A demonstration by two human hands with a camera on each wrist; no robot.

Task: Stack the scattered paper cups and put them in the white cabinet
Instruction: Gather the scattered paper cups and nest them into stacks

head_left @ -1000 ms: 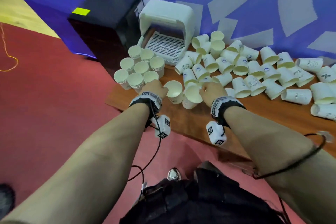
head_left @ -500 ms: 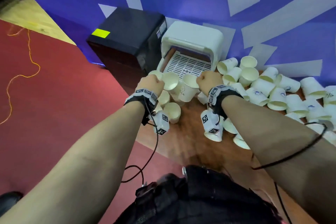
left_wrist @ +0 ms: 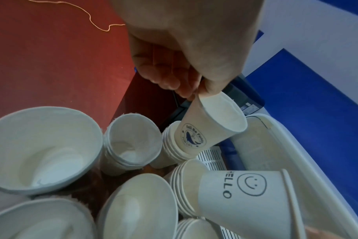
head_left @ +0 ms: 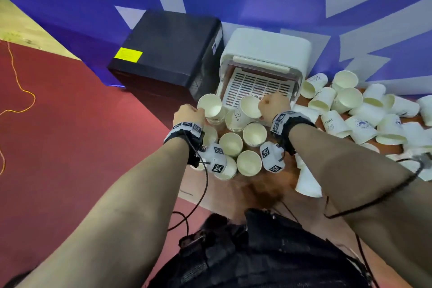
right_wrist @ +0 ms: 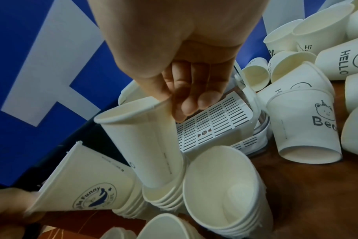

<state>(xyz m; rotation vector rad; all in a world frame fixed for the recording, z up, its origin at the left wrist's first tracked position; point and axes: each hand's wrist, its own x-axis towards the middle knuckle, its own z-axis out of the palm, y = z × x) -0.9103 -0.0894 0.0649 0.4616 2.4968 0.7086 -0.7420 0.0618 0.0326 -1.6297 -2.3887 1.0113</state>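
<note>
Cups hung from both grips by the rim. The left hand pinched a whale-print cup, base tilted toward 7 o'clock onto its stack. The right hand pinched a HELLO cup, base already in a stack at 6 o'clock. The white cabinet stood open at 12 — grille bare, loose cups crowding 3 o'clock on the worktop.

Both hands carried cups onto stacks.
</note>
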